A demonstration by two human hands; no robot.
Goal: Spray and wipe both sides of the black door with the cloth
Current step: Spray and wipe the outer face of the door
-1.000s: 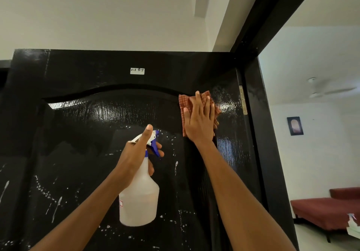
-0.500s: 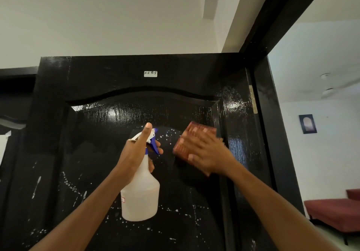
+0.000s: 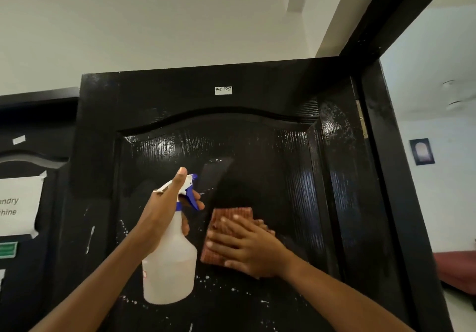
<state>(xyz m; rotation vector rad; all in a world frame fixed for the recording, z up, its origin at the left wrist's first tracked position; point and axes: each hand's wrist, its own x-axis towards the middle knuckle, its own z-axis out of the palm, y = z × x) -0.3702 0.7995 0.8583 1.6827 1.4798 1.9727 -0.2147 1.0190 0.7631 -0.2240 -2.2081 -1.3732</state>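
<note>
The glossy black door [image 3: 257,138] fills the middle of the view, wet and shiny on its upper panel, with white spray droplets lower down. My left hand [image 3: 164,210] grips a white spray bottle [image 3: 170,264] by its blue-and-white trigger head, nozzle toward the door. My right hand [image 3: 247,246] lies flat on a reddish-brown cloth [image 3: 229,226], pressing it against the door panel just right of the bottle. A small white label [image 3: 223,90] sticks near the door's top.
The black door frame [image 3: 394,177] stands at the right, with a brass hinge [image 3: 362,120]. Beyond it is a room with a red sofa [image 3: 456,270] and a wall picture [image 3: 421,151]. Another black door with a paper notice [image 3: 18,205] is at the left.
My right hand has swept the cloth from the door's upper right corner down and left across the panel. The left hand with the bottle has stayed about where it was.
</note>
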